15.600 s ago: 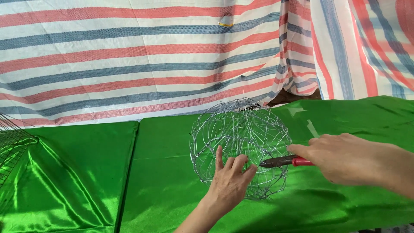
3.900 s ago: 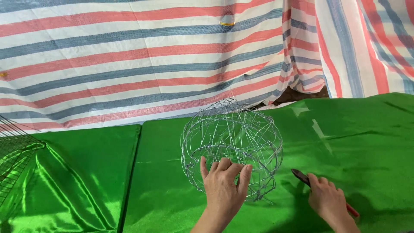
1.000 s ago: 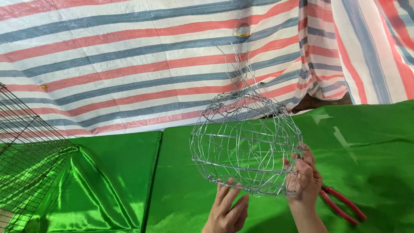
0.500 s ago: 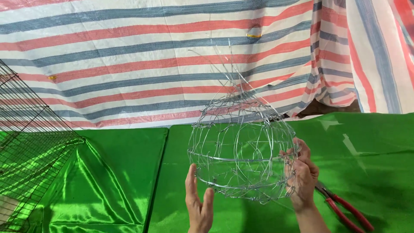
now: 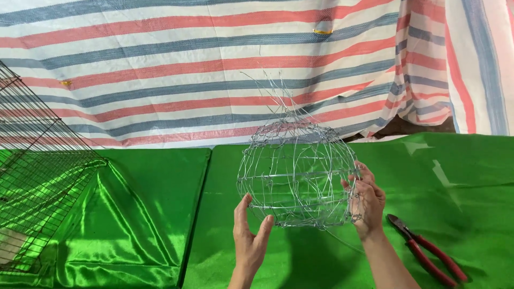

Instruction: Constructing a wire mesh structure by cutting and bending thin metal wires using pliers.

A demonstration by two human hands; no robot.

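Centrally, a round wire-mesh cage (image 5: 297, 174) is held up between two bare hands, lifted just clear of the green satin-covered counter (image 5: 460, 176). The right hand (image 5: 367, 200) is pressed against the cage's right side, its grip half closed, with the fingers (image 5: 360, 181) curled onto the outer wires; whether any wire is actually pinched cannot be told. The left hand (image 5: 249, 238) is placed at the lower left of the cage, below its widest ring. Its grip is spread, thumb and fingers apart and pointing upward, with the fingertips at or just touching the bottom wires; nothing is enclosed by it.

The cage is shaped like a dome or ball, built from horizontal rings and thin crossing strands, and loose wire ends (image 5: 278, 99) are seen sticking up from its top.

Just to the right of the right forearm, a pair of red-handled pliers (image 5: 428, 251) is laid flat on the counter, untouched and apart from both hands.

Farther out, at the left edge, a dark flat wire grid (image 5: 37, 176) is leaned at a slant over the green cloth. Behind the counter, a tarpaulin striped in red, blue and white (image 5: 160, 69) is hung as a backdrop.
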